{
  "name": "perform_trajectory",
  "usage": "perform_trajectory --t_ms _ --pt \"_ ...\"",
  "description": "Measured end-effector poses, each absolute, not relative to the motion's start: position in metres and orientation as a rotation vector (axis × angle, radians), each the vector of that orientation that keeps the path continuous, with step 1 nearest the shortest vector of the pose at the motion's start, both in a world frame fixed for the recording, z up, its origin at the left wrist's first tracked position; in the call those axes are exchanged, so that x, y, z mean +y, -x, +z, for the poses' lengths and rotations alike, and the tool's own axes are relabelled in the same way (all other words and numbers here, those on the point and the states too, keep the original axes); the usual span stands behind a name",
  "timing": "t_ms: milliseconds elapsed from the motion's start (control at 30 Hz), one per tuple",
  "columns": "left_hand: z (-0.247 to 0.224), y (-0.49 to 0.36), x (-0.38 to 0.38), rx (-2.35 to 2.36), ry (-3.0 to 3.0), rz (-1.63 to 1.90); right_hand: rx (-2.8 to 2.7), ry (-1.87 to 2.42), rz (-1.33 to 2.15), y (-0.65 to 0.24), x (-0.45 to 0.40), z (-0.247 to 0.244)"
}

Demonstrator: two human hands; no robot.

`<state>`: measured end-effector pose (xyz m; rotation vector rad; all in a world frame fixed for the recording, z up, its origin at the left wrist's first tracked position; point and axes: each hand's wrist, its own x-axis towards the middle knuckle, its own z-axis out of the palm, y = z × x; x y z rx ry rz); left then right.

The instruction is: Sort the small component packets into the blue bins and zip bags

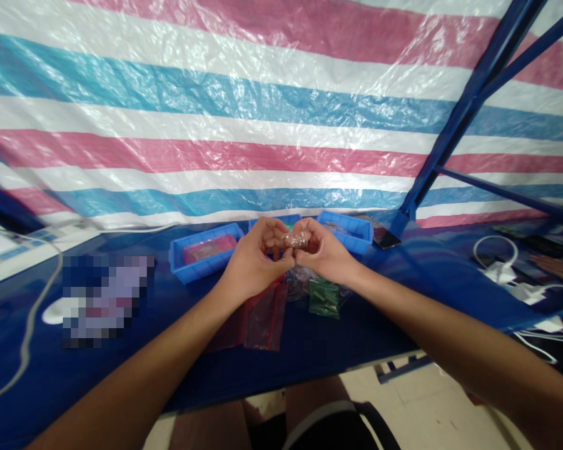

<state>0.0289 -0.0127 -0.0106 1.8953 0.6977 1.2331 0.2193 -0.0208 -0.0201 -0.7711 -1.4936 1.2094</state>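
Note:
Between my two hands, above the front of the blue table, is a small clear, shiny plastic bag; its contents are too blurred to name. My left hand pinches it from the left with curled fingers. On the other side, the fingers of my right hand are closed round its right end. Flat red zip bags lie below my left hand, partly under the forearm. A green bag with small pieces in it rests below my right hand, beside some clear crumpled plastic.
Blue bins stand behind my hands: a left one holding red bags, a right one and a partly hidden middle one. A dark phone lies at right, near blue frame bars. White cables and chargers lie further right. A pixelated object is at left.

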Motion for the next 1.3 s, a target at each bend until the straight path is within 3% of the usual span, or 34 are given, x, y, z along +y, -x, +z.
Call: perform_trajectory --t_ms 200,533,733,867,1300 --pt "-0.007 -0.018 0.001 0.660 -1.716 1.256 -1.464 0.728 1.236 -0.228 -0.014 -0.015" --pt "-0.006 -0.014 0.007 0.703 -1.575 1.303 -1.538 0.747 0.945 -0.229 -0.014 -0.023" --pt "-0.005 -0.011 0.006 0.712 -1.597 1.292 -1.927 0.749 0.373 -0.240 -0.021 -0.016" --pt "-0.005 -0.011 0.003 0.675 -1.600 1.213 -1.971 0.685 0.224 -0.244 -0.016 -0.016" --pt "-0.007 -0.010 0.002 0.872 -2.000 1.149 -1.499 0.712 0.957 -0.228 -0.007 -0.028"
